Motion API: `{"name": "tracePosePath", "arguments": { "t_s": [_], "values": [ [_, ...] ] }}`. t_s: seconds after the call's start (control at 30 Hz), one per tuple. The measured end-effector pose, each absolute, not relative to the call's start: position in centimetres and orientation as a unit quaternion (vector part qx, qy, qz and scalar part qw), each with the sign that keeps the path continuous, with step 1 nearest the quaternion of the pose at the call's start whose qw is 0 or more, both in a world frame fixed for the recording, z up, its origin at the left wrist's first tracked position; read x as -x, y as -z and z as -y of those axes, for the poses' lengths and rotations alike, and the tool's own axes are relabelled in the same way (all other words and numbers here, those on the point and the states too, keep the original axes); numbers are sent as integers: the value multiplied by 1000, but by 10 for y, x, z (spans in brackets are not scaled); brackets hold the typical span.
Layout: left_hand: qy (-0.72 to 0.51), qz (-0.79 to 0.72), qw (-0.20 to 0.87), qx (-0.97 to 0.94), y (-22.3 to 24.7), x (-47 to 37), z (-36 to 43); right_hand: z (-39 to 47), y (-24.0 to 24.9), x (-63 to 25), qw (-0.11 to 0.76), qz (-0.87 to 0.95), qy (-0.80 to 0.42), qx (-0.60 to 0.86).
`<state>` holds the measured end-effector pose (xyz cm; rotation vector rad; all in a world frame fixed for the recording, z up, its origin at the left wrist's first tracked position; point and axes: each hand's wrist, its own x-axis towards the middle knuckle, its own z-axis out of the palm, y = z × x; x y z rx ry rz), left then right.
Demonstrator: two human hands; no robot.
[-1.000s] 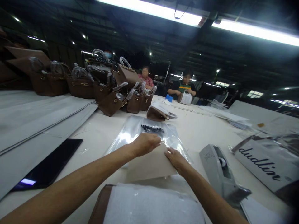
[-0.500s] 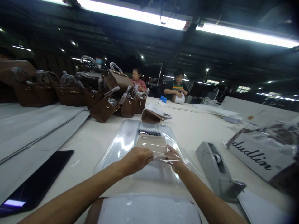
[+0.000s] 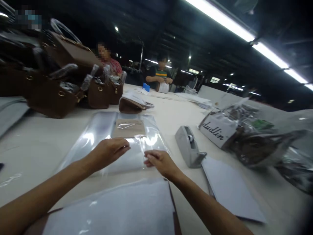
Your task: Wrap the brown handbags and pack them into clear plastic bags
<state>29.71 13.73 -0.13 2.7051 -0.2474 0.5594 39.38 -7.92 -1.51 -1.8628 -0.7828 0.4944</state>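
My left hand (image 3: 111,149) is closed in a pinch, low over a stack of clear plastic bags (image 3: 85,138) on the table. My right hand (image 3: 160,160) is closed beside it with curled fingers, just right of a shiny crease in the plastic. Whatever either hand grips is too thin and clear to make out. Beyond the fingertips, a flat beige piece (image 3: 129,129) with faint dark marks along its top lies on or under the plastic. Nearest me is a brown bag wrapped in white sheeting (image 3: 110,210), partly cut off by the frame.
A grey tape dispenser (image 3: 189,147) and white sheets (image 3: 230,186) lie to the right. Behind them is a plastic-wrapped bag marked "dudlin" (image 3: 215,130). Brown handbags (image 3: 53,98) crowd the left, and a wrapped brown bag (image 3: 130,104) lies ahead. Co-workers (image 3: 160,76) are across the table.
My view has swung right and tilted. Both hands have drawn back from the beige piece, which they were touching through clear film. The dark textured strip at its top no longer shows clearly.
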Motion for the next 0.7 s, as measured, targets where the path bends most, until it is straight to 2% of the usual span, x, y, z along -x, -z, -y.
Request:
{"name": "tracePosePath", "arguments": {
  "t_s": [0.03,0.1,0.13,0.2,0.3,0.4,0.5,0.6,0.7],
  "values": [
    [-184,93,190,-960,3,-300,-137,110,10,-384,499,330,-208,774],
    [-156,106,208,-960,7,-305,-137,176,2,-373,490,314,-116,805],
    [-144,109,218,-959,8,-306,-136,208,2,-374,461,268,-31,845],
    [-130,96,238,-958,10,-306,-135,267,11,-383,340,195,104,914],
    [-129,54,269,-953,10,-301,-134,324,40,-399,150,155,84,973],
    [-118,12,294,-949,3,-289,-136,346,63,-401,28,199,-9,980],
    [-105,-45,301,-947,-8,-269,-144,357,61,-398,3,258,-62,964],
    [-108,-110,297,-942,-17,-243,-153,377,45,-401,30,341,-82,936],
    [-128,-162,306,-929,-25,-215,-155,398,32,-409,53,421,-5,906]
  ]
}}
